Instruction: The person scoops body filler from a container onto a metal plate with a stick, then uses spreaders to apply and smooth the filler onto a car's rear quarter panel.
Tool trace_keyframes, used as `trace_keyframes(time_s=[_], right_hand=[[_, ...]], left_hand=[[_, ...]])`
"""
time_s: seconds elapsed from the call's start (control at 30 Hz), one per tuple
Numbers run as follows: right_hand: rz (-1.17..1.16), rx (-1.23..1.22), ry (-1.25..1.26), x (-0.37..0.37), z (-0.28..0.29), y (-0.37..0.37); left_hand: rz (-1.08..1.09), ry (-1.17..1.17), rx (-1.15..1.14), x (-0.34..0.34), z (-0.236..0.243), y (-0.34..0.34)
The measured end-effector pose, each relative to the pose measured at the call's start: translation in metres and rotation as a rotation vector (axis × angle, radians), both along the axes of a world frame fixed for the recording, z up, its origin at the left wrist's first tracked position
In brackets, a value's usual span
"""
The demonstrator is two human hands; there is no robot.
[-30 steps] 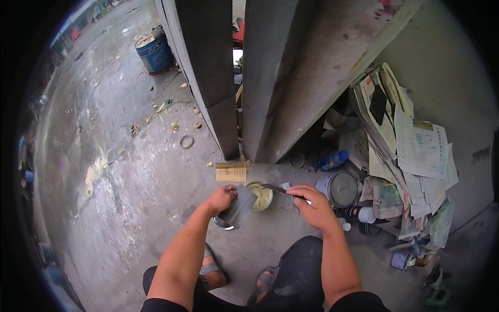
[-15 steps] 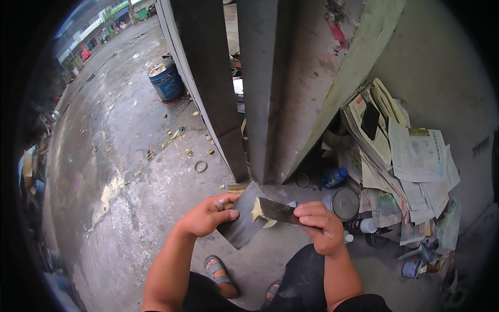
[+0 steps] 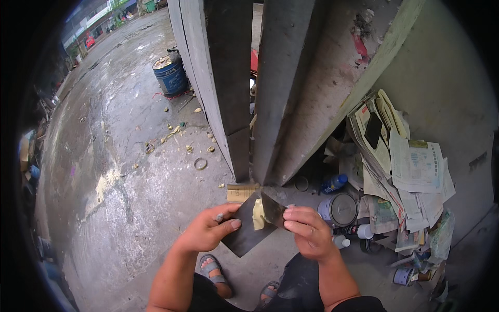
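Note:
My left hand [image 3: 212, 229] grips a flat grey metal plate [image 3: 244, 239] by its left corner, thumb on top and fingers beneath. Pale yellow putty [image 3: 258, 214] lies in a thick lump on the plate's upper face. My right hand [image 3: 310, 231] pinches a dark scraper blade [image 3: 273, 210], tilted so that its left edge meets the putty. Both hands are closed and close together over the floor, in front of the foot of a metal post [image 3: 239, 151]. The undersides of both tools are hidden.
Newspapers [image 3: 421, 166] with a black phone [image 3: 372, 130] on top are piled at the right. Beside them stand a round tin [image 3: 343, 209] and a blue bottle [image 3: 334, 183]. A blue drum [image 3: 170, 78] sits at the far left, with putty scraps [image 3: 171, 134] and a ring [image 3: 200, 164] on the floor.
My right hand has come slightly left and the scraper stands more upright against the putty. The metal plate is turned flatter toward me, showing more putty. The view has shifted a little.

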State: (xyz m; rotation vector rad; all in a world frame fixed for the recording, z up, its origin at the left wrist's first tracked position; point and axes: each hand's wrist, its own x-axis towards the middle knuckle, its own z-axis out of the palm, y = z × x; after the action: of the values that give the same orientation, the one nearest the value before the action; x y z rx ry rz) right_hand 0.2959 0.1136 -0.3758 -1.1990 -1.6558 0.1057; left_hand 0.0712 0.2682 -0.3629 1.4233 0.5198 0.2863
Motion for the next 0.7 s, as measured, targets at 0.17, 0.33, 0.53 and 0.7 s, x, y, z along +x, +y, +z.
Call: trace_keyframes(time_s=[0.17, 0.33, 0.53, 0.7], right_hand=[[-0.022, 0.001, -0.054, 0.004, -0.005, 0.013], [-0.043, 0.000, -0.078, 0.011, -0.009, 0.022], [-0.150, -0.120, 0.291, 0.011, -0.035, 0.014], [-0.071, -0.235, 1.041, -0.013, -0.030, 0.012]], left_hand=[[-0.002, 0.002, -0.061, -0.001, 0.000, 0.002], [0.009, -0.029, -0.081, -0.001, -0.003, 0.005], [0.113, -0.286, -0.241, 0.011, -0.006, 0.006], [0.388, -0.441, -0.406, 0.025, -0.019, -0.009]])
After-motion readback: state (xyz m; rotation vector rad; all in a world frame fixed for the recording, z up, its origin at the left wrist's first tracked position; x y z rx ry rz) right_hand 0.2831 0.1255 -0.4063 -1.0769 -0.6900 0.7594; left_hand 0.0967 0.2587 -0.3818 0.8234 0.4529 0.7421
